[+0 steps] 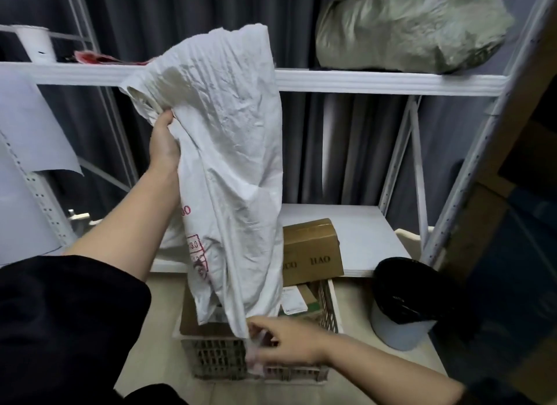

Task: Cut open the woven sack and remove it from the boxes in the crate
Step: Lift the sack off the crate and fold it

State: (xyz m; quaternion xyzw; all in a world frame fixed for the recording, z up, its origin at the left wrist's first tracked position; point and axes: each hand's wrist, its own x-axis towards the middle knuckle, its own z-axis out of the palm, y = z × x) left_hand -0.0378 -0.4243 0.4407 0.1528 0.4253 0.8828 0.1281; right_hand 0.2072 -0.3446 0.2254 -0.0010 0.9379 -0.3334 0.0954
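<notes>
The white woven sack (223, 151) with red print hangs limp in the air above the crate. My left hand (162, 142) grips its upper left edge at shelf height. My right hand (283, 341) is low, its blurred fingers at the sack's bottom corner; whether they pinch it is unclear. Below stands the pale lattice plastic crate (328, 308) on the floor. Inside it lie cardboard boxes, one brown box (199, 320) at the left and smaller printed boxes (297, 302) at the right, partly hidden by the sack.
A brown taped carton (313, 248) sits on the low white shelf behind the crate. A black-lined bin (404, 302) stands to the right. White metal shelving (361, 80) carries a bulky grey-green bundle (413, 28). Dark curtains hang behind.
</notes>
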